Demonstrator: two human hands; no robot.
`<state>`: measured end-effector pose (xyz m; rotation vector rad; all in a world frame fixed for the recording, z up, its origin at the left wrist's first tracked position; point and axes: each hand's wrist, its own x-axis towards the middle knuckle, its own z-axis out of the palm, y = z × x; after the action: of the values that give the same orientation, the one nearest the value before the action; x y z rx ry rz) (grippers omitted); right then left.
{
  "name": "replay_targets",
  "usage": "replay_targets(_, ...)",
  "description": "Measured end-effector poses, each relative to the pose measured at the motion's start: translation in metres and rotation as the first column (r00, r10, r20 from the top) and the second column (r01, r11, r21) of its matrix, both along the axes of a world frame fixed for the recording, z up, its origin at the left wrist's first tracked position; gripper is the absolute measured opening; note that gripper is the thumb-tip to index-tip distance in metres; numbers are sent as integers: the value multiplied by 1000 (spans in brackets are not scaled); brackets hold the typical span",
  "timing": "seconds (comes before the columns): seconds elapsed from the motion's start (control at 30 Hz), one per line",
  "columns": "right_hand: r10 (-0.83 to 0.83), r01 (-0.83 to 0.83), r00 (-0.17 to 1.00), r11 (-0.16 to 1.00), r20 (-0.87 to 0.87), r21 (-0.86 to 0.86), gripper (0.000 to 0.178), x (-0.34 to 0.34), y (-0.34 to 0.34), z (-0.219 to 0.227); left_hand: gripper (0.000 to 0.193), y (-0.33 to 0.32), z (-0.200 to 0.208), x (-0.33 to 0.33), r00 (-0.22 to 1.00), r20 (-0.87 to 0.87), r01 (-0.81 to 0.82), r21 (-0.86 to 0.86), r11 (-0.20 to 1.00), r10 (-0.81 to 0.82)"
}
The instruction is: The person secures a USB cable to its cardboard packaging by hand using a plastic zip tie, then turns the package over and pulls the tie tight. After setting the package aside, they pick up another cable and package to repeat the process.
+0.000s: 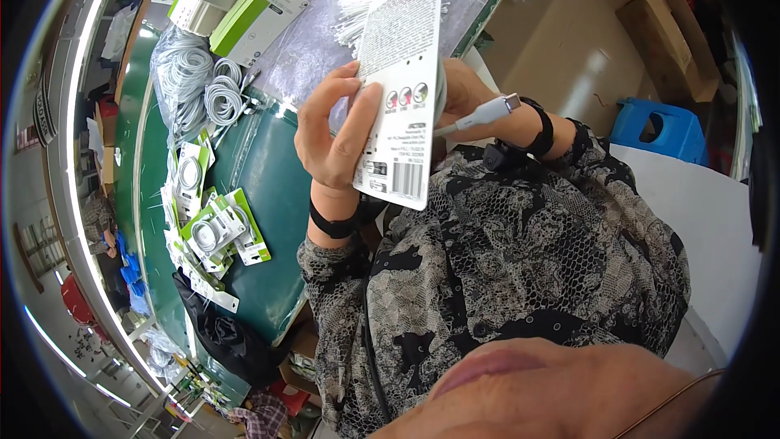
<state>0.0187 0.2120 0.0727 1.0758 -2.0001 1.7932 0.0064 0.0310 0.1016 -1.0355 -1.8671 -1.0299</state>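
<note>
A white printed backing card (398, 97) stands upright in front of me, its printed back toward me. My left hand (337, 126) grips its left edge, thumb on the printed side and fingers behind. On the card's far side, my right hand (467, 93) is closed round a pale grey charging cable; most of its fingers are hidden by the card. The cable's plug (487, 112) sticks out to the right, below that hand. A sliver of the coil shows along the card's right edge.
Bagged coiled cables (183, 73) and loose coils (225, 96) lie left on the green table (272, 171). Packed cable cards (215, 232) are heaped nearer. Stacked green-and-white cards (258, 16) and white ties (351, 26) lie farther back. A blue stool (662, 134) stands right.
</note>
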Motion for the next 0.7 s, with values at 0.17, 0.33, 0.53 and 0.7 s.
replay_targets(0.17,-22,28,998,994,57,-106,29,-1,-6,0,42,2,-2,2,998,-54,-34,-46,998,32)
replay_targets(0.33,-63,62,998,996,-8,-56,28,-4,-7,-10,43,-2,-5,4,999,-49,-24,-95,995,19)
replay_targets(0.53,-49,49,999,999,-1,-1,30,-6,-2,-14,41,1,-4,5,999,-36,-35,-72,997,33)
replay_targets(0.7,-81,98,980,991,180,-91,27,4,-15,6,37,2,-15,6,980,182,-89,13,996,85)
